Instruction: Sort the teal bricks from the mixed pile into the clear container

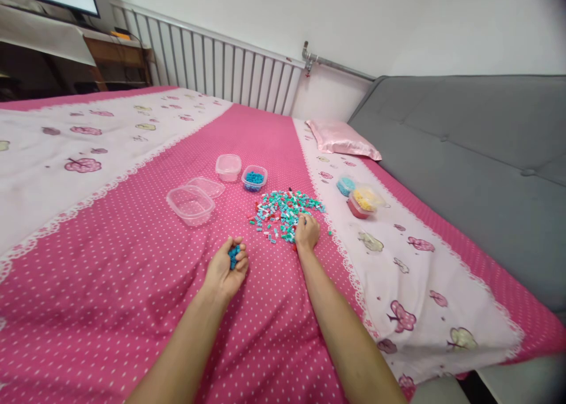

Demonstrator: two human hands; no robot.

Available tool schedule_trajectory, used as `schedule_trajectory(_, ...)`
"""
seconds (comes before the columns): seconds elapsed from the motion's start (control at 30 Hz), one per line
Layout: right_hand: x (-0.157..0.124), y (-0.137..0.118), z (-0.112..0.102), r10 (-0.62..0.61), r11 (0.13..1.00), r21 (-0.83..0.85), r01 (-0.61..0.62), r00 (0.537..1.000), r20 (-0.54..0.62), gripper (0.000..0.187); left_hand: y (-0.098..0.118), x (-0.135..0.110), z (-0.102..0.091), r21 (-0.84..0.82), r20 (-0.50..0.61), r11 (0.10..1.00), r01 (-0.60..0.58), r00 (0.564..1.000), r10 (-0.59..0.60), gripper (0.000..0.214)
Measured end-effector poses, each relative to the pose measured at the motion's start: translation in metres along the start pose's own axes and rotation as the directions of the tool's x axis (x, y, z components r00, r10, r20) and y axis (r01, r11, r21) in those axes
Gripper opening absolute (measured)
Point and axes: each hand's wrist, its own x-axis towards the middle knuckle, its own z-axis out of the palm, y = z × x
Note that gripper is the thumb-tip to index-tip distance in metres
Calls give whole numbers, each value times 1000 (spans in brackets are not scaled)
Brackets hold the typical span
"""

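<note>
My left hand [227,268] is turned palm up, its fingers curled around several small blue plastic pieces [234,256]. My right hand [306,232] is closed at the near right edge of a loose pile of small pieces [283,206] in green, teal, white and red. Its fingertips point into the pile, and what they pinch, if anything, is hidden. Beyond the pile, to the left, stands a small clear tub [254,178] holding blue pieces like those in my left palm.
Left of the pile lie an open clear container [191,206] with its lid [206,187], and another clear tub [229,167]. To the right are tubs of light blue [345,185], yellow [365,198] and red [359,210] pieces. A pink pillow [342,138] rests by the grey headboard [469,156].
</note>
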Motion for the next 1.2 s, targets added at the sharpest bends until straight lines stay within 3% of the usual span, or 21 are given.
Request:
schedule_trajectory(0.53,0,1,0,-11,1000,1,11,1000,7,36,3,-3,1,13,-58,999,29,998,-29,30)
schedule_trajectory(1.2,0,0,0,-12,1000,11,12,1000,9,36,-2,1,4,-10,-122,999,-32,992,31,23)
